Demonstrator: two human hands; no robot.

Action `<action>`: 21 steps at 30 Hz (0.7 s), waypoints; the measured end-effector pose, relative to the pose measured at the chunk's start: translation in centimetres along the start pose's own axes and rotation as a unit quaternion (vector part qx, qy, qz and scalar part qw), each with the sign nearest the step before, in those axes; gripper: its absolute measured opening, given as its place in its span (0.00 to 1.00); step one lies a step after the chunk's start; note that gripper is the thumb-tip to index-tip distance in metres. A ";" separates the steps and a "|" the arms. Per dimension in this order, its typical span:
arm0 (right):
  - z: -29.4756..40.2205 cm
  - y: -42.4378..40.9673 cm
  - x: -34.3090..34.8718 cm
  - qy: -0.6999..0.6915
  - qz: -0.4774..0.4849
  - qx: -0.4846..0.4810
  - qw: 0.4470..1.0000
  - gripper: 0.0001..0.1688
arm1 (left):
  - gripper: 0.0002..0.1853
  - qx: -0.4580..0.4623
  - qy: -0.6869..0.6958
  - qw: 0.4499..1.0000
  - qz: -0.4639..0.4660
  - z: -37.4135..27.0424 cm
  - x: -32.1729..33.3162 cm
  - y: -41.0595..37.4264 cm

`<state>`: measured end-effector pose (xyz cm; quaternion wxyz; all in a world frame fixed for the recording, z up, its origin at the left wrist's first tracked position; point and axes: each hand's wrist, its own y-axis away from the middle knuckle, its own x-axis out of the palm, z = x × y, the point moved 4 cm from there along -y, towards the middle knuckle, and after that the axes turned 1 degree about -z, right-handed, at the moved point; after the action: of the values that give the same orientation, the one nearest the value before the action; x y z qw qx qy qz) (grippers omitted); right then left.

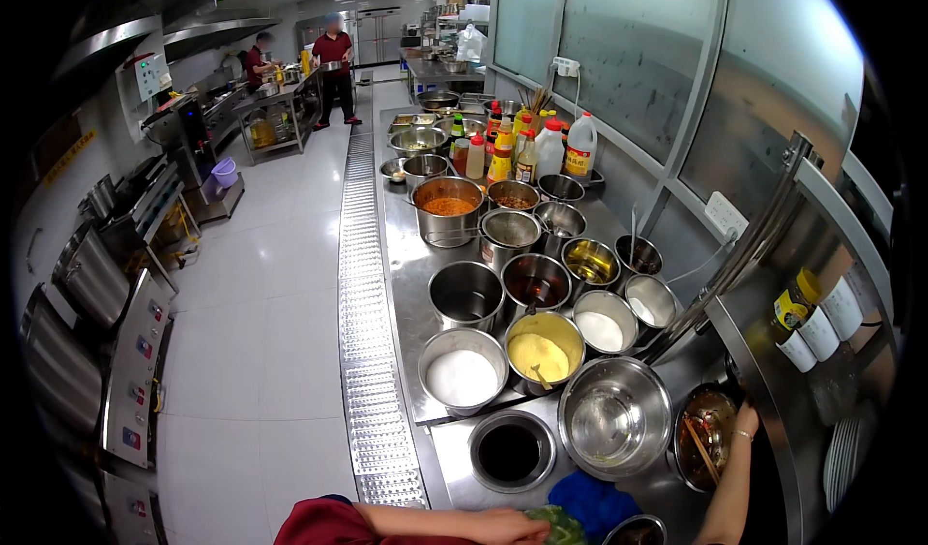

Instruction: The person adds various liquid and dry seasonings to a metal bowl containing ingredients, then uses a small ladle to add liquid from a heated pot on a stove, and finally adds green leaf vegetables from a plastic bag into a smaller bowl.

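Observation:
Low in the view, my left hand point(511, 526) is at a green leafy or plastic-wrapped item point(557, 526); its fingers are partly cut off by the frame's bottom edge, so the hold is unclear. A blue cloth point(594, 500) lies beside it. My right hand point(747, 420), a bracelet at its wrist, reaches to the far rim of a dark bowl point(712, 414) under the shelf; its fingertips are hidden. Wooden chopsticks point(700, 449) rest in that bowl, which holds red bits in dark liquid. An empty steel bowl point(616, 418) stands between the hands, near a round pot of dark liquid point(512, 451).
Steel pots with white granules point(462, 377), yellow powder point(538, 356) and oil point(591, 262) crowd the counter, with sauce bottles point(502, 152) behind. A metal shelf point(761, 378) overhangs at right. A floor drain grate point(370, 327) runs along the left. Two people point(333, 59) stand farther back.

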<state>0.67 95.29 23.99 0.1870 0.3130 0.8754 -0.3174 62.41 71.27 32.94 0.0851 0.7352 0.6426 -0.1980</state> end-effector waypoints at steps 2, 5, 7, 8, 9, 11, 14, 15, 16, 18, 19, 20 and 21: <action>3.6 -0.4 -19.5 -0.545 -0.047 0.132 0.827 0.17 | 0.16 -0.067 -0.032 0.997 0.025 2.1 1.6 2.0; -4.9 7.8 -27.9 -0.569 -0.132 0.147 0.798 0.06 | 0.04 -0.001 -0.098 0.991 0.092 -0.5 2.3 2.1; -6.3 11.6 -30.9 -0.551 -0.163 0.124 0.809 0.07 | 0.05 0.085 -0.043 0.995 0.041 -1.2 2.4 1.7; -6.7 13.2 -32.3 -0.552 -0.159 0.128 0.809 0.07 | 0.04 0.099 -0.041 0.993 -0.048 -1.1 2.3 1.7; -7.1 14.7 -33.9 -0.553 -0.155 0.132 0.808 0.07 | 0.04 0.077 0.024 0.993 -0.087 -0.8 2.6 1.5; -8.7 17.8 -37.9 -0.550 -0.162 0.139 0.808 0.07 | 0.06 -0.004 0.132 0.986 -0.104 -0.6 3.4 1.5; -11.3 22.4 -42.0 -0.555 -0.175 0.155 0.799 0.08 | 0.09 0.005 0.083 0.989 -0.126 -2.4 3.3 0.8; -12.1 23.7 -43.6 -0.532 -0.192 0.141 0.812 0.08 | 0.09 0.005 0.025 0.991 -0.129 -2.9 2.8 0.6; -12.5 24.4 -45.6 -0.533 -0.178 0.135 0.816 0.09 | 0.08 0.010 -0.022 0.989 -0.147 -3.6 1.8 0.4; -13.2 25.9 -48.4 -0.552 -0.169 0.144 0.804 0.09 | 0.03 -0.072 0.277 0.955 -0.073 -2.8 1.6 -0.1; -13.2 26.9 -49.2 -0.573 -0.171 0.155 0.786 0.09 | 0.03 -0.064 0.317 0.945 -0.048 -3.4 0.8 -0.5; -13.5 28.1 -50.2 -0.582 -0.168 0.159 0.780 0.10 | 0.06 -0.049 0.303 0.951 -0.046 -4.1 0.1 -0.8; -13.8 29.1 -50.9 -0.591 -0.168 0.162 0.772 0.10 | 0.14 0.015 0.214 0.975 -0.064 -5.9 -0.6 -1.0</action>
<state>55.67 100.29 48.07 0.5579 -0.0627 0.5665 -0.6033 62.49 73.11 38.71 -0.0781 0.7194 0.6884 -0.0506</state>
